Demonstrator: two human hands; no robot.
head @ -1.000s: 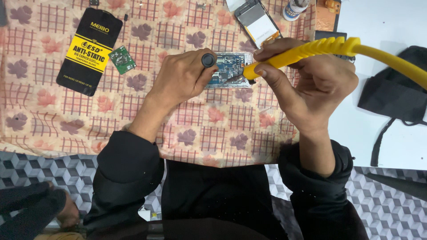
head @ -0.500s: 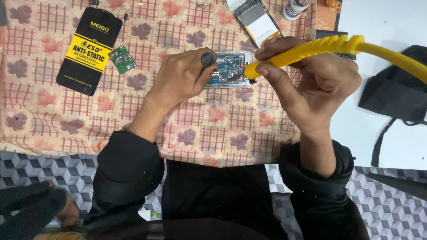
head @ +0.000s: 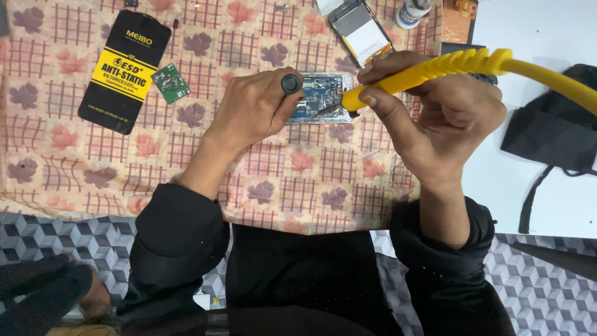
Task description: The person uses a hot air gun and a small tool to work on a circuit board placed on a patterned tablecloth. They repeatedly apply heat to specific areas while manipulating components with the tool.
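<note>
Nothing has moved: left hand (head: 252, 112) grips one black-capped tool (head: 290, 83), right hand (head: 444, 118) one yellow iron (head: 429, 70) over one opened phone (head: 320, 98).

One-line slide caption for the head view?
Left hand steadies opened phone; right hand aims yellow-handled tool at its board.

Layout of the bench, seen from above

An opened phone (head: 320, 98) lay on the cloth (head: 298, 174), between the left hand (head: 252, 112) on its left and the right hand (head: 435, 118) on its right. A flat packet (head: 124, 71) lay well left, a small circuit board (head: 170, 83) just beside it. A second phone (head: 360, 31) lay behind, a bag (head: 553, 137) far right.
</note>
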